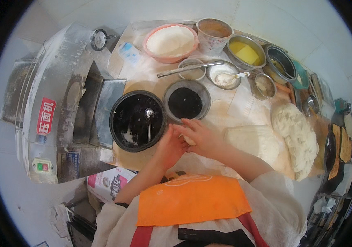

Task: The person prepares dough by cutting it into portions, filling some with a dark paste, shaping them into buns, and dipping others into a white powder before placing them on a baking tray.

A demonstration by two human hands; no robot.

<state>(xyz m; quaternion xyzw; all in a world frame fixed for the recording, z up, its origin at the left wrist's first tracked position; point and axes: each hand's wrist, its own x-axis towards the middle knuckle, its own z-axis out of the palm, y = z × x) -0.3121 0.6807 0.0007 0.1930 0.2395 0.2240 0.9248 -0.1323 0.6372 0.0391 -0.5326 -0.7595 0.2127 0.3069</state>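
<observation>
My left hand (172, 146) and my right hand (196, 138) meet over the front of the worktop, cupped around a small pale piece of dough (190, 140), mostly hidden by my fingers. Just left of them sits a black bowl (130, 119) of dark, glossy filling with a metal spoon (149, 125) in it. Above my hands is a grey bowl (184, 103) with black contents. To the right lie a smooth sheet of dough (250, 144) and a long, lumpy mass of dough (295, 144).
A steel dough machine (46, 115) stands at the left. Along the back are a pink bowl (170, 41), a bucket (214, 33), steel bowls (246, 53), a rod (190, 69) and a white bowl with a spoon (223, 80). Dark pans (330, 148) sit far right.
</observation>
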